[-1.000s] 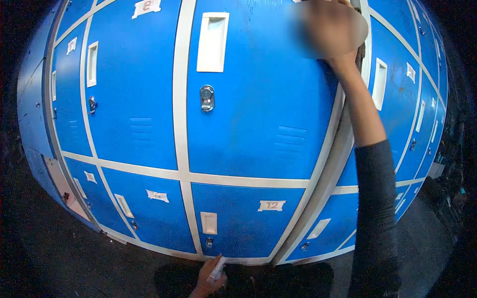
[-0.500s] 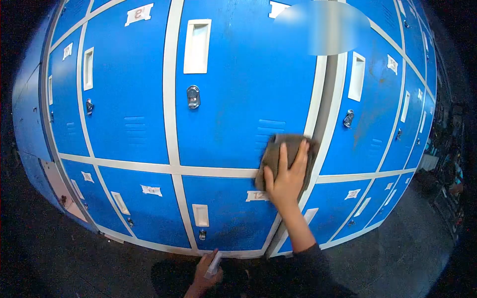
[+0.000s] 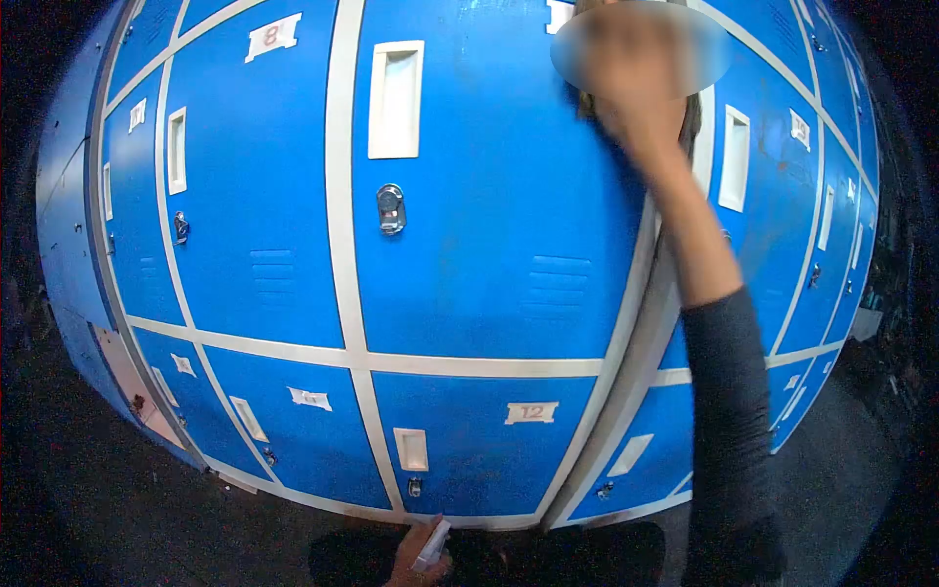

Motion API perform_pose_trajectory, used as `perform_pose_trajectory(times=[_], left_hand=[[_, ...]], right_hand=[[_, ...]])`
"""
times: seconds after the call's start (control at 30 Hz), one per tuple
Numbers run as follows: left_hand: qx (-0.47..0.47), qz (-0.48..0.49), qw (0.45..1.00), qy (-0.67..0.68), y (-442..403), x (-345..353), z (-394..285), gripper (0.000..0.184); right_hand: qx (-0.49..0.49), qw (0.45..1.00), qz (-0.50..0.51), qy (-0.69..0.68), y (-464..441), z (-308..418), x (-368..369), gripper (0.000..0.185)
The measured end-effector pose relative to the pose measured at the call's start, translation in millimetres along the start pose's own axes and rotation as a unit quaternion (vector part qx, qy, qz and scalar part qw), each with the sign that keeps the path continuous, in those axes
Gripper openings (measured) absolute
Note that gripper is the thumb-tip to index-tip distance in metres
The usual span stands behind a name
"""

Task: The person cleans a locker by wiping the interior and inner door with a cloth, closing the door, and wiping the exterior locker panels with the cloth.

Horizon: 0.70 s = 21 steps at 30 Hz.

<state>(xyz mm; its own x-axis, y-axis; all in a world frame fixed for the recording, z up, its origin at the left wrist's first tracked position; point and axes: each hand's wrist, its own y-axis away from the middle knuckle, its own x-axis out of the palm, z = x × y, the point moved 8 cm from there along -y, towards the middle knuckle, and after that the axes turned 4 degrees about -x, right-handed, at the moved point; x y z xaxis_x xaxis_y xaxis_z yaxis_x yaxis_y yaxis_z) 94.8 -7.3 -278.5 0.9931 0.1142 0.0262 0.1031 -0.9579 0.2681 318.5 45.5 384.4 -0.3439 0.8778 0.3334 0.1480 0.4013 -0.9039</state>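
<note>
My right hand (image 3: pixel 634 103) is raised to the upper right edge of the large blue locker door (image 3: pixel 489 215). It presses a dark brown cloth (image 3: pixel 693 119) there, mostly hidden behind the hand, and a blurred patch covers the fingers. Low in the view, my left hand (image 3: pixel 413 560) is closed around a small whitish, translucent object (image 3: pixel 431 546) whose kind I cannot make out. Just above that hand is the lower door with the label 12 (image 3: pixel 532 413). A metal lock (image 3: pixel 390 209) and a white recessed handle (image 3: pixel 395 100) sit on the large door's left side.
More blue lockers with white frames extend to both sides, including a door labelled 8 (image 3: pixel 272 37). A grey vertical gap (image 3: pixel 641 313) separates two locker units beneath my right forearm. Dark floor (image 3: pixel 284 538) lies below, and dim clutter stands at the far right.
My right hand has moved the cloth up from the large door's lower right corner to its upper right edge. My left hand sits slightly lower in view, still holding the whitish object.
</note>
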Motion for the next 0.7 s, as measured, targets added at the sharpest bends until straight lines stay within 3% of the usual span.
perform_pose_trajectory(times=[0.1,0.13,0.17,0.2,0.3,0.33,0.37,0.4,0.43,0.47,0.5,0.63,0.7], left_hand=[[-0.085,-0.029,0.989,0.12,6,3,7,0.034],[0.082,-0.032,0.996,0.0,12,-1,-19,0.036],[0.245,-0.031,0.962,-0.121,27,-3,-41,0.038],[0.398,-0.028,0.886,-0.237,50,7,-59,0.041],[0.412,-0.031,0.869,-0.273,56,8,-71,0.05],[0.251,-0.031,0.958,-0.134,28,-6,-41,0.054],[0.077,-0.027,0.997,0.012,-5,-12,6,0.057],[-0.102,-0.022,0.982,0.158,-16,-9,48,0.061],[0.046,-0.008,0.999,0.026,-6,-9,16,0.065],[0.193,0.005,0.975,-0.106,18,-5,-25,0.069],[0.333,0.016,0.913,-0.236,44,4,-56,0.073],[0.35,0.014,0.898,-0.265,60,10,-77,0.072],[0.38,0.019,0.881,-0.28,59,12,-71,0.072]], right_hand=[[0.011,0.999,0.007,0.037,-34,0,4,0.05],[0.017,0.999,0.013,0.033,-34,-2,6,0.051],[0.023,0.999,0.02,0.031,-31,-3,7,0.053],[0.017,0.999,0.021,0.036,-25,0,5,0.053],[0.011,0.999,0.048,0.021,4,13,-6,0.054],[-0.028,0.999,0.033,0.016,21,18,-11,0.054],[-0.067,0.998,0.018,0.01,40,22,-15,0.054],[-0.068,0.997,0.039,0.009,60,28,-21,0.057],[-0.069,0.996,0.059,0.007,82,37,-31,0.061],[-0.064,0.992,0.107,-0.016,104,47,-39,0.064],[-0.056,0.986,0.154,-0.04,128,56,-49,0.066],[-0.139,0.92,0.329,-0.162,249,95,-78,0.075],[-0.2,0.892,0.371,-0.167,281,106,-88,0.067]])
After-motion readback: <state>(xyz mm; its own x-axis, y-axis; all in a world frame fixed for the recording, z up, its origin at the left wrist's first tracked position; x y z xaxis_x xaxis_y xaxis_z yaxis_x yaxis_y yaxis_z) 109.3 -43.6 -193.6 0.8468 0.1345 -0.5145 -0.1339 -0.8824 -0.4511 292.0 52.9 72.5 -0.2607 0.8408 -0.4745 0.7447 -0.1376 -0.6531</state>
